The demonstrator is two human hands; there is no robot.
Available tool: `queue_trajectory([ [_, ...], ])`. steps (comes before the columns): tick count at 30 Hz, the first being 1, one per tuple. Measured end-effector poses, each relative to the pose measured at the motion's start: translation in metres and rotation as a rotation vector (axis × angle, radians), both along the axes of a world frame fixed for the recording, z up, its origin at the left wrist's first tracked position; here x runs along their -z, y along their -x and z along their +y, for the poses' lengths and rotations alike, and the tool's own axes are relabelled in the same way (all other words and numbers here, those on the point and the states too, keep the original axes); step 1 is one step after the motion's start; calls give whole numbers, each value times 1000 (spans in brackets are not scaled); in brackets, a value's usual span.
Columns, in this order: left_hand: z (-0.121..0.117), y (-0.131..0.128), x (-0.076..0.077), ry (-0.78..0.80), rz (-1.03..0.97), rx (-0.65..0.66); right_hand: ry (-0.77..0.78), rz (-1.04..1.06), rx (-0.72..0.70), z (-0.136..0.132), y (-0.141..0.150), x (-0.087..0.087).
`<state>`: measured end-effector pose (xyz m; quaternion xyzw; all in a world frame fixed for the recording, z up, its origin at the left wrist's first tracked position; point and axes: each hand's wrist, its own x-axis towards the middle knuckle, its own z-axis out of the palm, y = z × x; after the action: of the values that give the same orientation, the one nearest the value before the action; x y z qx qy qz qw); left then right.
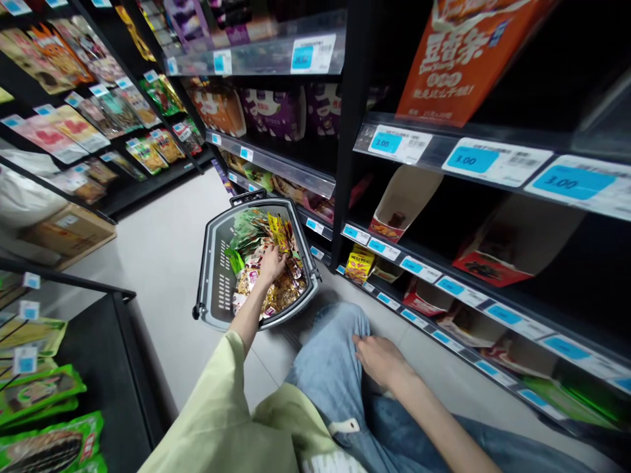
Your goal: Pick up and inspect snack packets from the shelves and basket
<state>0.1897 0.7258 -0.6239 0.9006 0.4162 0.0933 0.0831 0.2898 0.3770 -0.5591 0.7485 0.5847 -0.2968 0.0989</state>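
Observation:
I am crouched in a shop aisle. My left hand (272,263) reaches into a grey shopping basket (215,276) on the floor, fingers closed on small snack packets (276,289) that fill its right half; yellow packets (280,231) and green packets (246,226) lie at the far end. My right hand (378,358) rests on my knee in blue jeans, fingers curled down against the cloth, holding nothing I can see.
Black shelves with blue price tags (472,159) run along the right, holding open cartons (401,203) and a yellow bag (359,263). More snack racks (73,125) stand on the left, with a cardboard box (69,233) on the floor. A low shelf (44,387) stands at my left.

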Motion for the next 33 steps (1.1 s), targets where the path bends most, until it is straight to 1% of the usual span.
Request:
queue_trajectory([
  [2,1,1,-5,-30,-44,-18,1,-9,11,3,-2,-2],
  [4,1,1,-11,-81,-140,-68,-6,-17,14,5,-4,-4],
  [8,2,-1,-22,-194,-454,-189,-21,-18,20,8,-6,-4],
  [12,-4,-5,-40,-237,-730,-189,-45,5,42,8,-8,-8],
  [14,-14,-9,-54,-213,-867,-178,-50,13,68,7,-10,-12],
  [15,-21,-13,-61,-177,-936,-161,-71,7,89,7,-12,-15],
  [17,-40,-23,-75,-28,-1066,-68,-179,-20,176,7,-18,-20],
  [18,-51,-30,-80,91,-1117,15,-272,-26,250,8,-23,-21],
  [20,-75,-49,-86,400,-1149,224,-508,21,454,10,-33,-22],
  [22,-97,-71,-82,732,-1109,404,-737,211,678,13,-46,-20],
  [23,-107,-81,-77,869,-1083,456,-828,359,786,14,-52,-18],
  [24,-116,-91,-70,972,-1067,477,-890,528,889,16,-57,-16],
  [26,-131,-107,-54,1085,-1062,464,-944,837,1078,17,-65,-13],
  [28,-140,-115,-41,1146,-1041,460,-961,1003,1208,18,-68,-13],
  [30,-145,-116,-33,1226,-958,519,-978,1086,1242,17,-67,-13],
  [33,-149,-112,-32,1366,-830,605,-1008,1175,1237,15,-62,-11],
])
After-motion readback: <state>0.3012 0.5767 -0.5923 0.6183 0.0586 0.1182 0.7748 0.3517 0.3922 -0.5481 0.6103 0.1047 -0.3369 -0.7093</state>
